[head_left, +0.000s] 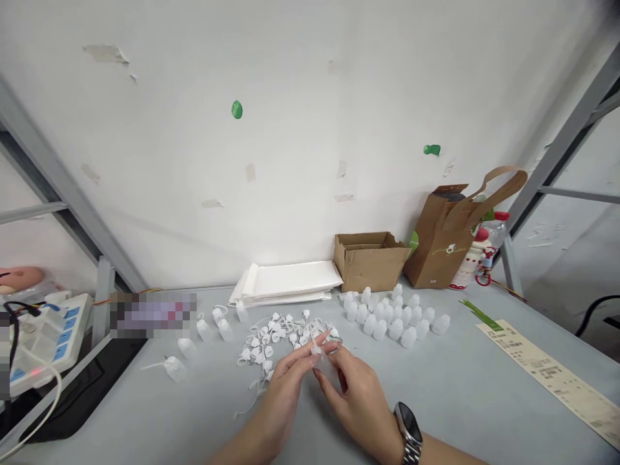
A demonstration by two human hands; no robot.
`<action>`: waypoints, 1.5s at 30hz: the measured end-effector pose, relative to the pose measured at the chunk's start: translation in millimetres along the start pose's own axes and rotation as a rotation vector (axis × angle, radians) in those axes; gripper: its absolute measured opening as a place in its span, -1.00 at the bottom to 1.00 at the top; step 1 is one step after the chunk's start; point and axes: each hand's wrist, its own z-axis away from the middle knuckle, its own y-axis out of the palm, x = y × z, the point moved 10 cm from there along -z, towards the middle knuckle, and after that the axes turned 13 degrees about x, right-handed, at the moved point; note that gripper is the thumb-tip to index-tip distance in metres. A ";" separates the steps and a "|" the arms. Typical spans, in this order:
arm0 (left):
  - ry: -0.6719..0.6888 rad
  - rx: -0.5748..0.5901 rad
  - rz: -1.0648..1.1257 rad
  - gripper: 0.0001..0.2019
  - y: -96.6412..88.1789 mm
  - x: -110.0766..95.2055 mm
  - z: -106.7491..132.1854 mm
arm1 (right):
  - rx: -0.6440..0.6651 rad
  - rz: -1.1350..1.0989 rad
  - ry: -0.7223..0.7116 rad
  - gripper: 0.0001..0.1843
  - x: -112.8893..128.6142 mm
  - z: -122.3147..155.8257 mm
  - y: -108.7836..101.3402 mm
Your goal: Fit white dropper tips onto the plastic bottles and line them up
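Near the front middle, my left hand pinches a small white cap with a cord. Close against it, my right hand grips a translucent white bottle-shaped piece. The two parts touch between my fingertips; whether they are joined I cannot tell. Just beyond my left hand spreads a pile of white caps with cords. Several loose translucent pieces stand in a group at the right. On the left, several pieces fitted with caps and cords lie apart from one another.
A stack of white sheets and an open cardboard box stand against the wall. Right of them are a brown paper bag and a printed paper strip. A power strip with cables lies at the left edge.
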 end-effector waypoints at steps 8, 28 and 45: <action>-0.032 -0.036 0.033 -0.65 -2.7 2.4 -1.8 | 0.024 -0.298 0.128 -0.94 -13.1 -2.1 2.2; 0.019 0.164 0.093 -0.63 6.4 -0.6 -8.7 | 0.132 -0.870 0.189 -0.69 -26.7 -10.8 24.5; 0.091 0.062 -0.023 -0.72 -3.0 -8.4 -6.4 | 0.121 -0.870 0.188 -0.73 -27.5 -10.1 21.1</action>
